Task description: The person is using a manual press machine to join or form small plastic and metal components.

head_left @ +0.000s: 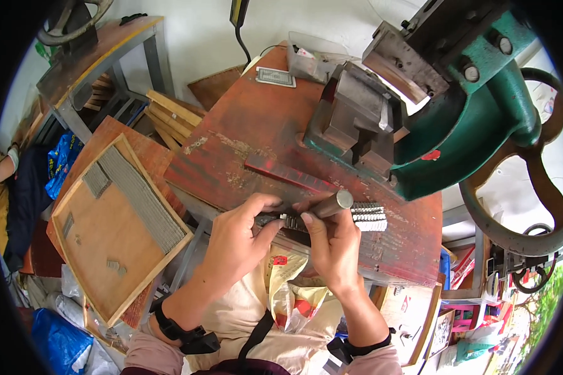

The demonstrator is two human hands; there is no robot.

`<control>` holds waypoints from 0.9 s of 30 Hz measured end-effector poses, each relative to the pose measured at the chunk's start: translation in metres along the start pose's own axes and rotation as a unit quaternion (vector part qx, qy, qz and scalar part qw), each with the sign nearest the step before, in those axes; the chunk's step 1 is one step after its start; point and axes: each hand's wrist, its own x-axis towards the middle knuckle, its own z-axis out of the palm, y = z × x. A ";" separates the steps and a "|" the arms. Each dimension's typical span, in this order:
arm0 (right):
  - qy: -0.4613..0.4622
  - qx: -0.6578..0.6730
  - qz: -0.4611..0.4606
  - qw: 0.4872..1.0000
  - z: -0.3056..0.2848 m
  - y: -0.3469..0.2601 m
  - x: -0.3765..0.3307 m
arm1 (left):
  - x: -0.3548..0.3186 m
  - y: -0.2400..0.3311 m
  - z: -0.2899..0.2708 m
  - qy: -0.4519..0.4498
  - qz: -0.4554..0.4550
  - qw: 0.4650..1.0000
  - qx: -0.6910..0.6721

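Biggest: red-brown wooden workbench, paint worn, R side of view. On it, green cast-iron hand press w/ bare steel tooling; rusty spoked handwheel at far R.

Next, shallow wooden tray, L of bench, angled. Tight rows of small grey pcs fill its R side; a few loose ones lie nr the lower middle. Blue plastic bag at btm L; wooden slats stacked behind tray, nr bench.

Dark red-streaked bar flat on bench, just beyond the hands. L hand: thumb + fingertips clamped on one end of toothed strip. R hand: thumb + fingers closed round metal rod, close beside L hand, w/ a small gap between. Dark straps on both wrists.

Clear plastic box at back of bench, small grey plate just L of it. Metal rod: short, thick, round end up to the R. Ridged silvery stack just R of R hand, over bench.

Toothed strip: dark w/ small metal teeth, betw. the hands at bench's near edge. Can't tell if it joins the stack; R fingers cover that bit.
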 end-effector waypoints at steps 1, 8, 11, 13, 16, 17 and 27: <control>0.002 0.001 -0.001 1.000 -0.001 -0.004 -0.001 | -0.001 0.001 -0.002 -0.002 -0.002 1.000 0.008; 0.173 0.069 -0.149 0.971 -0.050 -0.024 -0.044 | -0.006 0.014 0.001 -0.014 0.023 0.999 0.047; 0.248 0.001 -0.152 0.957 -0.086 -0.003 -0.089 | -0.010 0.011 0.006 -0.032 0.015 0.997 0.072; 0.312 -0.083 -0.104 0.941 -0.120 0.009 -0.128 | -0.019 0.010 0.013 -0.040 0.051 0.998 0.009; 0.397 -0.161 0.081 0.900 -0.165 0.024 -0.189 | -0.039 0.023 0.017 -0.178 0.031 0.980 -0.088; 0.424 -0.177 0.162 0.874 -0.178 0.030 -0.208 | -0.045 0.021 0.026 -0.223 -0.003 0.969 -0.103; 0.363 -0.476 0.374 0.709 -0.231 0.156 -0.400 | -0.096 -0.081 0.115 -0.352 -0.003 0.915 0.196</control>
